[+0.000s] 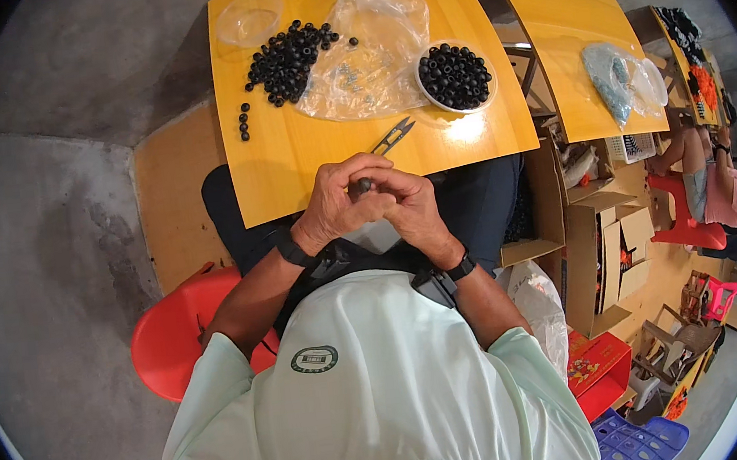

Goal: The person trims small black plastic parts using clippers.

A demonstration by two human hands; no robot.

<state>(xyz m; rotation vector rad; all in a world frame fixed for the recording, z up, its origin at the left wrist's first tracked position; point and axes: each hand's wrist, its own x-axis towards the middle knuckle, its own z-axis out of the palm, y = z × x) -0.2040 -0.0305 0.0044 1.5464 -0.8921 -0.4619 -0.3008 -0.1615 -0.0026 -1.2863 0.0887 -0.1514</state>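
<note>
Just off the table's near edge, my left hand [334, 205] and my right hand [414, 207] meet over my lap, fingers closed together. A small dark round bead [365, 185] shows between their fingertips; whatever lies beneath it is hidden. Beyond my hands, black-handled thread snips [390, 138] lie on the yellow table [290, 171]. Farther off are a loose heap of black round beads [284, 66] on the left and a white bowl [430, 102] full of similar beads on the right. A short row of beads [244, 123] stands left of the heap.
A crumpled clear plastic bag [382, 58] lies between heap and bowl, with a clear plastic tub [249, 20] at the far left. Cardboard boxes [600, 255] stand on the right. A red chair [177, 335] is at left. Another person [727, 183] sits far right.
</note>
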